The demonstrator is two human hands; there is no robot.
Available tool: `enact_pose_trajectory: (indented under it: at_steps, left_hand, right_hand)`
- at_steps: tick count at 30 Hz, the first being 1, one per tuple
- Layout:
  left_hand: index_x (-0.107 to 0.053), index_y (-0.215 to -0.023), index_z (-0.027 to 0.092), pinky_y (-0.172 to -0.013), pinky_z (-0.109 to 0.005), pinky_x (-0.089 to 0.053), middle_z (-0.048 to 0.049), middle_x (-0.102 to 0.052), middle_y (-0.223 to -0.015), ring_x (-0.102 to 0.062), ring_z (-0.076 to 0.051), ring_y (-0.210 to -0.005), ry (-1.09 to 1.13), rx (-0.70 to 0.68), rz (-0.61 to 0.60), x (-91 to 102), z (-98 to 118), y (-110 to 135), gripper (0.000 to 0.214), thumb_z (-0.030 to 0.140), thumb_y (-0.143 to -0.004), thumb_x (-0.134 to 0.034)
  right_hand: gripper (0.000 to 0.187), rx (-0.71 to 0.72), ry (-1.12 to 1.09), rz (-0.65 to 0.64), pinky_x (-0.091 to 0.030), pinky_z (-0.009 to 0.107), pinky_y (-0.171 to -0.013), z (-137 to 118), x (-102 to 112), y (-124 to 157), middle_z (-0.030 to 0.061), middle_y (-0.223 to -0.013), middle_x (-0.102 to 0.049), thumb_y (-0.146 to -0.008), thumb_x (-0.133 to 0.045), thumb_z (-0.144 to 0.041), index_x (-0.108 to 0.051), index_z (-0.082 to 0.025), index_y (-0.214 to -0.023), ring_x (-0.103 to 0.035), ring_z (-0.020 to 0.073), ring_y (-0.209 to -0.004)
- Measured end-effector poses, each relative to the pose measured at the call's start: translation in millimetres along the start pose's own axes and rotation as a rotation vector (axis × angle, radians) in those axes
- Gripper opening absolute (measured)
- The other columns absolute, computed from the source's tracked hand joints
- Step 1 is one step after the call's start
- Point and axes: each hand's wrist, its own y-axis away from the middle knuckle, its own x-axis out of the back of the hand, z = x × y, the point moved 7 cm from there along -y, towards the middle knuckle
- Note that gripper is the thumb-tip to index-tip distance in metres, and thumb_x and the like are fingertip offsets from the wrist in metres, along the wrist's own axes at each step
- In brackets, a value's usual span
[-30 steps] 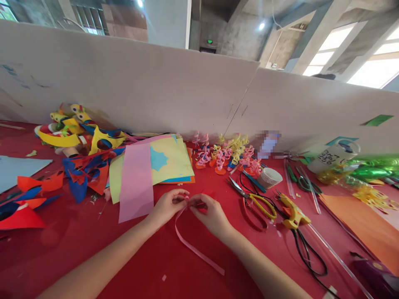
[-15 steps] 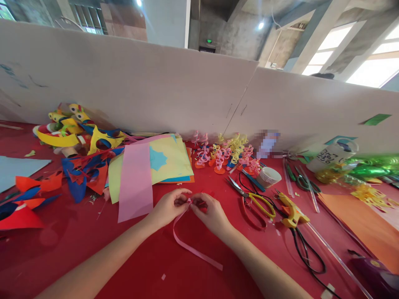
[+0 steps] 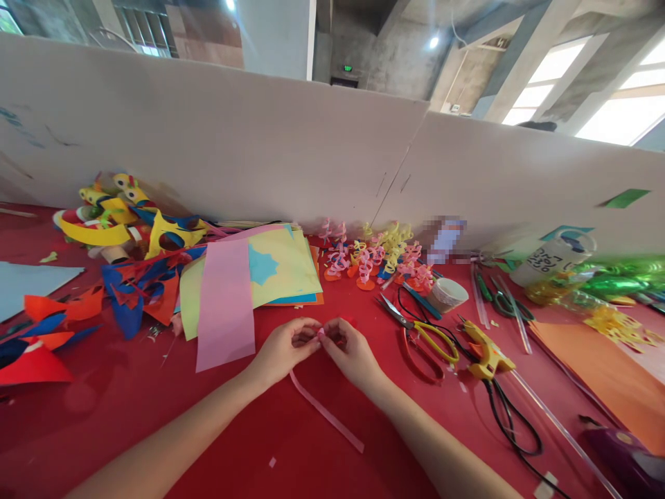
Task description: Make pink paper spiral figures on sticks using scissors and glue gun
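Forearms (image 3: pixel 174 430) angled inward, left hand (image 3: pixel 285 350) and right hand (image 3: pixel 353 355) together, both pinched on pink strip (image 3: pixel 327 414)

A narrow pink paper strip (image 3: pixel 327 414) slants, one end pinched.

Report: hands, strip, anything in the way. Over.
Left hand and right hand: together, pinching narrow pink paper strip at its curled end. Loose tail extends nearer the camera. Metal scissors with red and yellow handles: right side, apart from both hands.
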Motion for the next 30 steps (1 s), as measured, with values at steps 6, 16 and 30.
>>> enact_pose_trajectory:
  at_steps: [6, 16, 30]
  left_hand:
    - [-0.060, -0.091, 0.016, -0.081, -0.033, -0.050, -0.0063, -0.069, -0.087, -0.065, -0.020, -0.085, 0.005, -0.011, 0.022, 2.6, 0.5, 0.0, 0.021, 0.028, -0.074, -0.060]
    - [-0.064, -0.078, 0.016, -0.074, -0.032, -0.050, -0.0046, -0.069, -0.079, -0.064, -0.020, -0.077, -0.003, 0.037, 0.037, 8.4, -3.7, -1.1, 0.015, 0.027, -0.068, -0.061]
    - [-0.064, -0.074, 0.016, -0.065, -0.027, -0.045, -0.0028, -0.065, -0.072, -0.059, -0.018, -0.071, 0.020, 0.074, 0.036, 7.6, -0.7, 2.3, 0.017, 0.031, -0.068, -0.058]
  right_hand:
    - [0.017, 0.000, -0.033, -0.006, -0.046, 0.025, -0.060, 1.1, -2.0, 0.7, 0.0021, -0.075, -0.059, -0.082, -0.052, -0.036, -0.052, -0.019, -0.084, -0.057, 0.0143, -0.067]
    - [0.024, -0.027, -0.149, -0.098, -0.045, 0.023, -0.056, 4.3, -3.9, -1.7, 0.0011, -0.076, -0.058, -0.081, -0.053, -0.044, -0.055, -0.020, -0.086, -0.053, 0.0122, -0.064]
    - [0.027, -0.035, -0.197, -0.121, -0.043, 0.022, -0.056, 6.3, -4.2, -3.0, -0.0012, -0.069, -0.057, -0.075, -0.061, -0.045, -0.056, -0.019, -0.077, -0.052, 0.0107, -0.061]
